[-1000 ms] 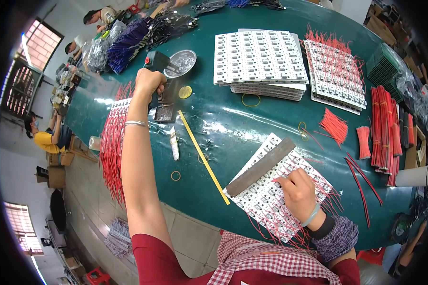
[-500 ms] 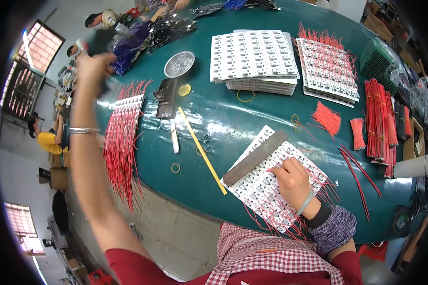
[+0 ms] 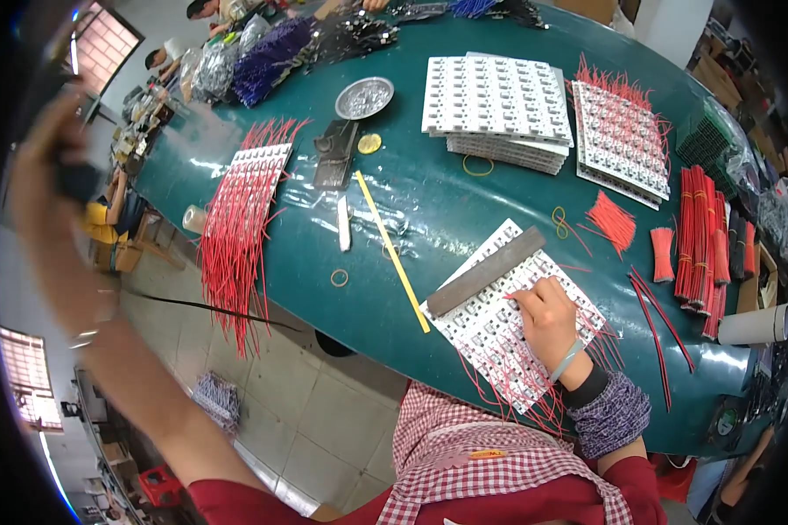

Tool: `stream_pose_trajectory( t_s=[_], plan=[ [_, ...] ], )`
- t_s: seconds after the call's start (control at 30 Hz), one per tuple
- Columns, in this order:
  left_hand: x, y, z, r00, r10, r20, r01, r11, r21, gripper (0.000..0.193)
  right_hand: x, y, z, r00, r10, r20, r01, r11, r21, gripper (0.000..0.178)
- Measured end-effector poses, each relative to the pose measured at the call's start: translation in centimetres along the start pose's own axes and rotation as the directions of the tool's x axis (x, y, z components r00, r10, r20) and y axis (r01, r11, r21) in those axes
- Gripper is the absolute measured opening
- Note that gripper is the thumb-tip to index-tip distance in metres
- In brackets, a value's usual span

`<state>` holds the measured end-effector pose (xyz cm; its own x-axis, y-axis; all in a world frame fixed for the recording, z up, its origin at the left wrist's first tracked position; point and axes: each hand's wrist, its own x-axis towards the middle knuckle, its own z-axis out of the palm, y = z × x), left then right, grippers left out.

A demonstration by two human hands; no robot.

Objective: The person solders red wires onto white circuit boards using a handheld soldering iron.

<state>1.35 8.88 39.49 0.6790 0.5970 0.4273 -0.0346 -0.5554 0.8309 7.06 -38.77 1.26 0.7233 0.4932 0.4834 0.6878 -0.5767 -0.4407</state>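
While the right hand seems to pinch a red wire over the white board beneath the grey bar, the left hand, blurred, its grip unclear, hangs far left of that bar, and this apparent wire-placing step probably calls for steadiness.

My desk is dark green. Flat white circuit-board panel under my right hand: dark repeating component grid, thin red wires. Flat bar on it: grey-brown. Thin straight strip: yellow. Round metal dish: silver. Long bundled wires: red. My cloth apron: dark red/white check. My sleeve: plain dark red. Fabric cuff: mottled purple-grey.
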Motion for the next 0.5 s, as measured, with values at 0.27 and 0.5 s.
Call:
stream_pose_trajectory(
  t_s=[0.27, 0.5],
  plan=[
    [-3.6, -17.1, 24.4, 0.957, -0.198, 0.214, 0.213, 0.976, -0.048, 0.014, 0.1, 0.1, -0.7, 0.999, 0.031, 0.045, -0.032, 0.999, 0.04, 0.005],
    [0.4, -23.1, 30.7, 0.942, -0.25, 0.226, 0.203, 0.956, 0.21, 0.014, 0.2, 0.5, -0.9, 0.994, 0.067, 0.089, -0.076, 0.992, 0.096, 0.014]
  ],
)
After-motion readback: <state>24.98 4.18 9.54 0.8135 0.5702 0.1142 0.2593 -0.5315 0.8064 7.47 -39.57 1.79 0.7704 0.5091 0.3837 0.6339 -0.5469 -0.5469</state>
